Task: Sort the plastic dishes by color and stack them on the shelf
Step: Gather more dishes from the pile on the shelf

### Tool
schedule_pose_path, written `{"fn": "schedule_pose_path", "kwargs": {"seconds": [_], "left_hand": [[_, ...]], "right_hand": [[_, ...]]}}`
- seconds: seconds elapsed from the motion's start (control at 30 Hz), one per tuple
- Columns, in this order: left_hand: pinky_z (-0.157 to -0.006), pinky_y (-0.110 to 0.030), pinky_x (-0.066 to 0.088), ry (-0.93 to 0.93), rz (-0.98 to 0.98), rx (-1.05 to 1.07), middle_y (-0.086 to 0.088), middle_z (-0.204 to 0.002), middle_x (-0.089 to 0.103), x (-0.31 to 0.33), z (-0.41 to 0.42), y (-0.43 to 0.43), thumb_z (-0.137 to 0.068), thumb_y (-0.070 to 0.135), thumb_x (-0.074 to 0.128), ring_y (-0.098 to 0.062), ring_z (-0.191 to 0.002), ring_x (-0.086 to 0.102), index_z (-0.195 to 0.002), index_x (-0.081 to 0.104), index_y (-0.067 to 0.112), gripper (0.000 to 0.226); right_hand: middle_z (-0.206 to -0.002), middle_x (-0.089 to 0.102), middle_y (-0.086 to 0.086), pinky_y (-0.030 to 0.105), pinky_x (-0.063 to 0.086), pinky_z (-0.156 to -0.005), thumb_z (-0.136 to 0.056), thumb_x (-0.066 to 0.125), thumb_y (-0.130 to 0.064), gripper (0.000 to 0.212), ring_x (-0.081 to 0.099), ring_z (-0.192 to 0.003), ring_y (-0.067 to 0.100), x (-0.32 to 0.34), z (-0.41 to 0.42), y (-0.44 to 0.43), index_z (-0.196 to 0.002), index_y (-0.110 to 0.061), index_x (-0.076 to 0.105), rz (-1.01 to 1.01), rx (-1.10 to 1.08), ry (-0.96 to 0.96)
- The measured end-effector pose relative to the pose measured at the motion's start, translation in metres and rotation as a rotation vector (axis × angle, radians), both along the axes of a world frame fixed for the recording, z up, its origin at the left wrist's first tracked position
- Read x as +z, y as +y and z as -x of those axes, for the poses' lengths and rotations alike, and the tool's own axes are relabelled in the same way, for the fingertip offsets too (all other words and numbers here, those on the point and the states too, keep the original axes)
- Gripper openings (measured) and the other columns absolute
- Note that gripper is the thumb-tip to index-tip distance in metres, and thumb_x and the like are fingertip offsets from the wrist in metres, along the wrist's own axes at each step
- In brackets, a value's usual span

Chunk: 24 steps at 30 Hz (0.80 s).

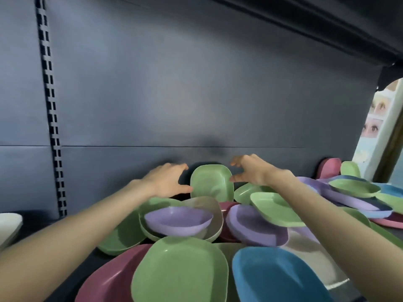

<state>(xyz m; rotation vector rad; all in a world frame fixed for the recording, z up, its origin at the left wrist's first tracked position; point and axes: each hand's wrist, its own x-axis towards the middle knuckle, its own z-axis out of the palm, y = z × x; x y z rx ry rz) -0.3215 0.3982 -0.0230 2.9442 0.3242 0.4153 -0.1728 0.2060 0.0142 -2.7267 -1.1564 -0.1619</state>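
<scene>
Nearest lie a blue dish (277,277), a green dish (181,271) and a maroon dish (109,277), overlapping in a loose heap. Behind them a purple dish (178,221) sits inside a beige dish (214,214). Further back, a pale green dish (210,182) with rounded corners stands on edge against the dark back panel (196,94). The left hand (168,180) and right hand (250,171) flank it, fingers spread; contact is unclear.

A white dish (8,225) at the left end of the shelf (39,219) is cut by the picture's edge. The blue dish (277,277) and maroon dish (104,280) at its front run off the bottom. A dark red dish (225,207) mid-pile lies mostly buried.
</scene>
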Motion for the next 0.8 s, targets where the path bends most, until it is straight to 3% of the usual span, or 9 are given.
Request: {"fn": "schedule_pose_path", "kwargs": {"seconds": [0.23,0.37,0.47,0.53,0.67,0.73,0.8], "left_hand": [[-0.091,-0.036,0.047,0.020,0.156,0.185,-0.004,-0.114,0.064,-0.011,-0.036,-0.001,-0.080,0.052,0.067,-0.023,-0.104,0.059,-0.126,0.050,0.015,0.061],[-0.089,-0.033,0.048,0.042,0.222,0.220,-0.002,-0.108,0.067,-0.017,-0.050,0.000,-0.080,0.047,0.070,-0.020,-0.099,0.061,-0.123,0.054,0.015,0.055],[-0.082,-0.029,0.048,0.044,0.268,0.198,0.000,-0.094,0.066,-0.021,-0.059,-0.002,-0.082,0.038,0.071,-0.019,-0.091,0.062,-0.110,0.058,0.015,0.038],[-0.079,-0.029,0.048,0.024,0.286,0.172,0.000,-0.086,0.066,-0.023,-0.064,-0.003,-0.083,0.032,0.071,-0.018,-0.085,0.064,-0.099,0.057,0.018,0.025],[-0.081,-0.030,0.050,-0.025,0.345,0.144,-0.002,-0.076,0.073,-0.026,-0.066,-0.001,-0.084,0.022,0.071,-0.013,-0.071,0.065,-0.088,0.054,0.022,0.018],[-0.083,-0.031,0.051,-0.072,0.366,0.138,-0.002,-0.076,0.073,-0.025,-0.064,-0.002,-0.084,0.021,0.072,-0.012,-0.071,0.067,-0.086,0.054,0.024,0.018],[-0.083,-0.032,0.051,-0.144,0.382,0.147,-0.005,-0.077,0.073,-0.023,-0.063,-0.003,-0.083,0.018,0.072,-0.016,-0.075,0.068,-0.088,0.055,0.022,0.018]], "right_hand": [[-0.114,0.064,0.009,0.036,0.044,-0.094,-0.085,0.068,-0.035,0.048,0.053,-0.112,0.027,-0.009,-0.066,0.019,-0.124,-0.012,0.055,0.063,0.177,0.038],[-0.107,0.064,0.008,0.033,0.044,-0.087,-0.085,0.068,-0.033,0.035,0.053,-0.103,0.024,-0.017,-0.087,0.024,-0.112,-0.010,0.061,0.050,0.260,0.063],[-0.092,0.070,0.012,0.030,0.046,-0.077,-0.085,0.068,-0.028,0.020,0.059,-0.087,0.023,-0.022,-0.096,0.028,-0.095,-0.011,0.064,0.023,0.315,0.107],[-0.080,0.071,0.013,0.025,0.045,-0.066,-0.086,0.068,-0.022,0.014,0.063,-0.076,0.022,-0.025,-0.102,0.030,-0.085,-0.008,0.063,-0.009,0.337,0.142],[-0.063,0.066,0.005,0.008,0.041,-0.054,-0.086,0.068,-0.015,0.015,0.063,-0.059,0.014,-0.028,-0.108,0.029,-0.088,-0.001,0.065,-0.093,0.361,0.199],[-0.066,0.068,0.007,0.007,0.042,-0.056,-0.086,0.068,-0.015,0.013,0.063,-0.058,0.013,-0.028,-0.110,0.028,-0.088,-0.002,0.066,-0.145,0.373,0.211],[-0.072,0.071,0.011,0.014,0.045,-0.064,-0.085,0.069,-0.015,0.009,0.063,-0.059,0.014,-0.024,-0.111,0.027,-0.086,-0.006,0.067,-0.219,0.391,0.210]]}}
